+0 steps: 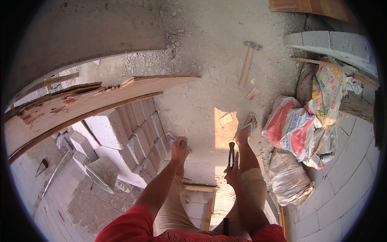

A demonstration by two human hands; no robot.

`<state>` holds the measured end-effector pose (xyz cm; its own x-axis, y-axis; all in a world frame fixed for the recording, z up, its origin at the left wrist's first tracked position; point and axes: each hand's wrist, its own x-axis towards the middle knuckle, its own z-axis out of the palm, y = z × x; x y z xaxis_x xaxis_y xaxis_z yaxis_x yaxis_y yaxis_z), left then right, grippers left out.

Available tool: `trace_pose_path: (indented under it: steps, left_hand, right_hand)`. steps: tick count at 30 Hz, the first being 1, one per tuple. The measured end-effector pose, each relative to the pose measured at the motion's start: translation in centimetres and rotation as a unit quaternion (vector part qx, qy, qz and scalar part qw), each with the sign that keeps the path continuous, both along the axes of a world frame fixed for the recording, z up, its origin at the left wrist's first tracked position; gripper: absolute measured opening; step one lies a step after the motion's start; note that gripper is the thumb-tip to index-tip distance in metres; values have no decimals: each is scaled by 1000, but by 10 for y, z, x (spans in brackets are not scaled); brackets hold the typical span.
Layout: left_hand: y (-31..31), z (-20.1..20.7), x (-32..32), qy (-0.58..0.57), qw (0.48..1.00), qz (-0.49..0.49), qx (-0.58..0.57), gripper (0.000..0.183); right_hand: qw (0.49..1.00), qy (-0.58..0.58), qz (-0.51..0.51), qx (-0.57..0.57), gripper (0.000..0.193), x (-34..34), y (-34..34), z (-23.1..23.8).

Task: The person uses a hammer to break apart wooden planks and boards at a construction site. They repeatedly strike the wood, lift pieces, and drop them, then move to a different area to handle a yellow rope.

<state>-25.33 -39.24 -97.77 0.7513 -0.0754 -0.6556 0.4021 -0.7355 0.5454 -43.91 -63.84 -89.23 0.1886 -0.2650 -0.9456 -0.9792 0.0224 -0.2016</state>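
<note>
**Dusty concrete, two hands at work above it**

Concrete floor point(201, 92), grey and strewn with grit, carries everything shown. Your right hand point(233, 174) is closed around the handles of black pincers point(231, 152), whose head points up the frame, away from you, beside your right shin. Your left hand point(179, 146) is stretched forward with thumb and fingertips pinched narrowly together on something thin; it is too small to identify. Below that hand your left foot rests in a sandal point(175, 139); your right sandal point(246, 124) stands by a sunlit patch of floor. A wooden-handled hammer point(247, 61) lies well apart toward the floor's far edge. Stacked pale blocks point(133, 129) step down at the floor's left edge, under a long rough plank point(80, 105). Filled sacks point(300, 135) are piled along the floor's right edge.
</note>
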Motion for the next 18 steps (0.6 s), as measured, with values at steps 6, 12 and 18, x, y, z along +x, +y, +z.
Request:
trace_pose_path:
  steps: [6,12,18]
  left_hand:
    - [131,302,34,-105,971,205,65,30]
    - [354,393,52,-195,886,280,314,35]
    - [434,355,12,-279,833,237,416,54]
  right_hand:
    - [973,-229,13,-11,37,44,14,16]
    - [873,-402,147,-234,59,302,-4,212]
    - [768,-516,157,-346,105,458,11,363]
